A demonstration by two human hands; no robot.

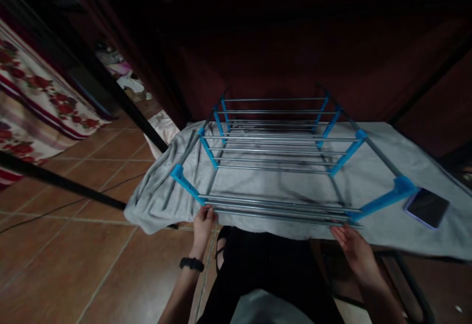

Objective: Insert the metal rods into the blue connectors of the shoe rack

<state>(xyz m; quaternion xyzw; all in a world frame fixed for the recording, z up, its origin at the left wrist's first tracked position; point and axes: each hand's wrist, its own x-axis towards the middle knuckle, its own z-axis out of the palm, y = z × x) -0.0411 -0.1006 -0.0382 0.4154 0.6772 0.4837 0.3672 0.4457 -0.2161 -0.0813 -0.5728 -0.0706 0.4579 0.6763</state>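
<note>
A rack of thin metal tubes with blue plastic brackets lies on a grey cloth. Along its near edge several tubes run close together, and the nearest metal tube spans from one hand to the other. My left hand pinches this tube at its left end, just below a blue bracket. At the right end, my right hand has its palm turned up and its fingertips around the same tube, beside the near right bracket.
A phone lies on the cloth at the right. Dark metal bars cross the left side, near a floral curtain. A black cable runs over the tiled floor. Dark red panels stand behind the rack.
</note>
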